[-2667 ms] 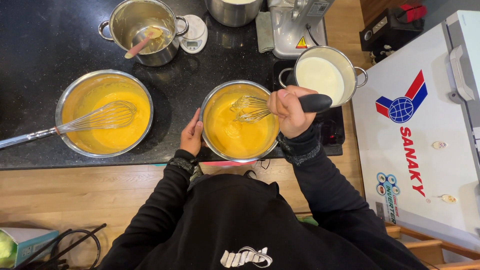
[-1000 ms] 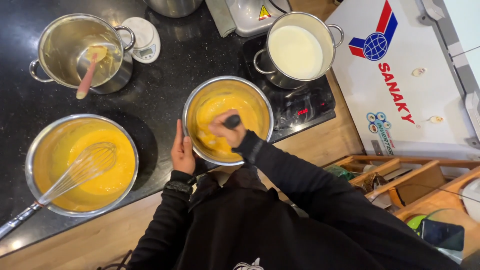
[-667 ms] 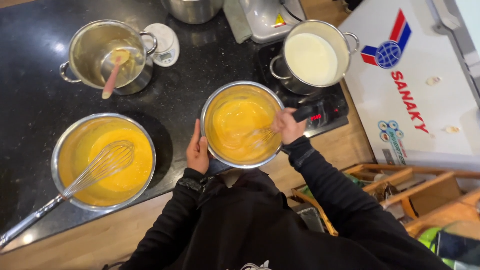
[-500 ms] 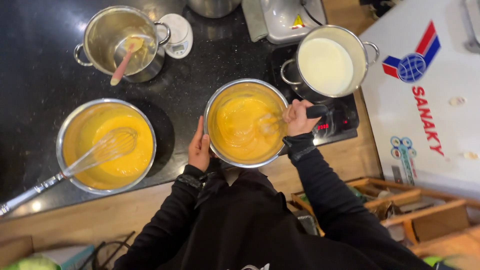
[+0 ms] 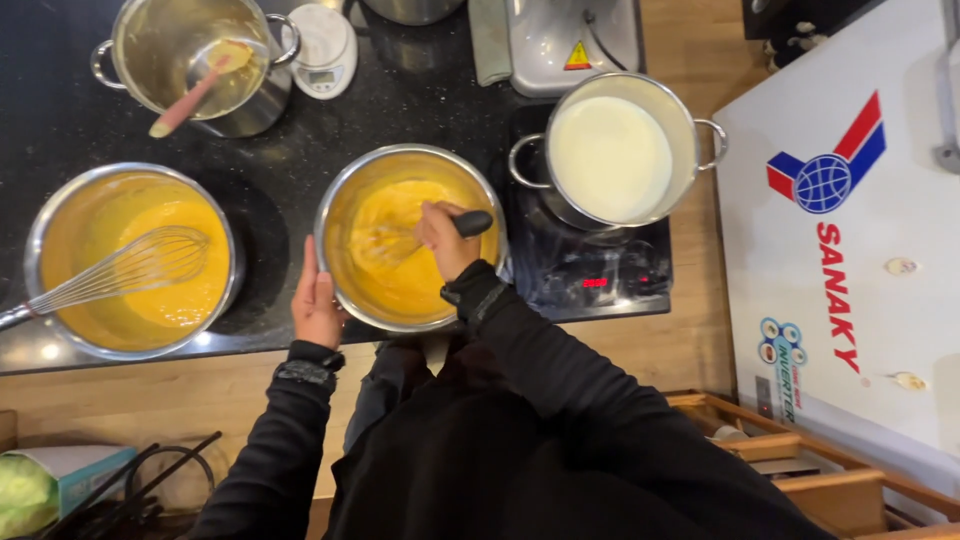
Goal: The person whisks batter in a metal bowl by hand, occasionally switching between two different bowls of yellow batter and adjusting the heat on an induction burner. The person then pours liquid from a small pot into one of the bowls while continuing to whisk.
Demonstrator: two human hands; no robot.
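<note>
Fingers of the right hand (image 5: 442, 238) are curled tight round the black handle of a whisk (image 5: 400, 240), whose wire head sits in the yellow batter of the middle steel bowl (image 5: 340, 200); the wires blur, so their exact depth cannot be told. Fingers of the left hand (image 5: 316, 300) lie pressed together, flat against the bowl's outer left wall, probably to brace it against the stirring. Bowl stands on the black counter (image 5: 60, 110), just beside a small cooktop (image 5: 600, 285) bearing a pot of white liquid (image 5: 610, 155). To the left, well apart, a second bowl of batter (image 5: 130, 260) holds an idle whisk (image 5: 120, 272). Behind it stands a steel pot (image 5: 190, 60) with a pink-handled spatula (image 5: 190, 90). Compared with half a second earlier, the right hand has moved from the bowl's right rim toward its centre; the left hand keeps its place.
</note>
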